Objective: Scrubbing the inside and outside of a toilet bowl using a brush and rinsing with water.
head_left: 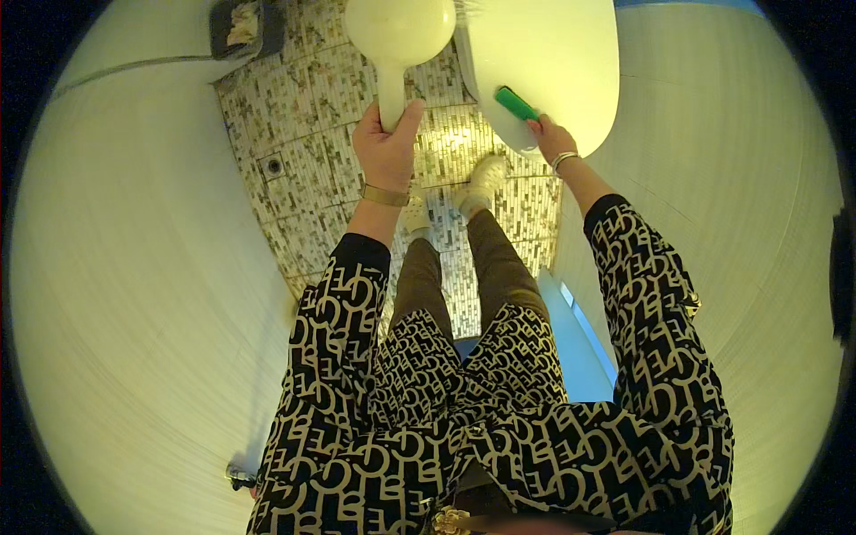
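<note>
My left hand (385,147) is closed round the handle of a white water dipper (399,27), whose round bowl points away from me at the top of the view. To the right, my right hand (553,140) grips one end of a green brush (516,102). The brush lies over the near left part of a large white bathroom fixture (571,62) with a rounded front edge. Whether its bristles touch the surface cannot be made out. The dipper is held left of the fixture, above the floor.
Mosaic-patterned tiles cover the floor (316,178), with a small round drain (275,166) on the left. A dark bin (245,31) holding crumpled paper stands at the far left. Pale walls rise on both sides. Behind my right leg is a light blue surface (575,343).
</note>
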Demonstrator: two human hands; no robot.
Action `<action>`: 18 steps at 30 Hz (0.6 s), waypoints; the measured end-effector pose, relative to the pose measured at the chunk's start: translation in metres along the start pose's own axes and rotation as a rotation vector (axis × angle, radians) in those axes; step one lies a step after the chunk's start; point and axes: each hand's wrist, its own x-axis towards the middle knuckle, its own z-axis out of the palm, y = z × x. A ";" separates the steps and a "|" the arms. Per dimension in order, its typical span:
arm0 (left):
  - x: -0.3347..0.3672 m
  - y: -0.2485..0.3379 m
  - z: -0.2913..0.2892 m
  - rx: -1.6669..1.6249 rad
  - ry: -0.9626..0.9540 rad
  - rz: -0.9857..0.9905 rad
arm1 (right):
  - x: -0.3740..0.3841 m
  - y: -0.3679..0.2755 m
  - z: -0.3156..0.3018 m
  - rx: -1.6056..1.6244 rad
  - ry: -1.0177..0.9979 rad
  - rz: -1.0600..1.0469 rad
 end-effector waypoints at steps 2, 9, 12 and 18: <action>-0.008 0.000 -0.011 -0.010 -0.015 -0.009 | 0.009 -0.003 -0.012 -0.069 0.028 -0.042; -0.006 -0.013 -0.039 -0.048 0.032 -0.051 | 0.128 -0.120 -0.112 -0.385 0.214 -0.149; -0.011 -0.029 -0.037 -0.072 0.008 -0.060 | 0.141 -0.137 -0.112 -0.436 0.195 -0.112; -0.034 -0.042 -0.045 0.121 0.046 -0.092 | 0.056 -0.098 -0.024 -0.197 0.173 -0.065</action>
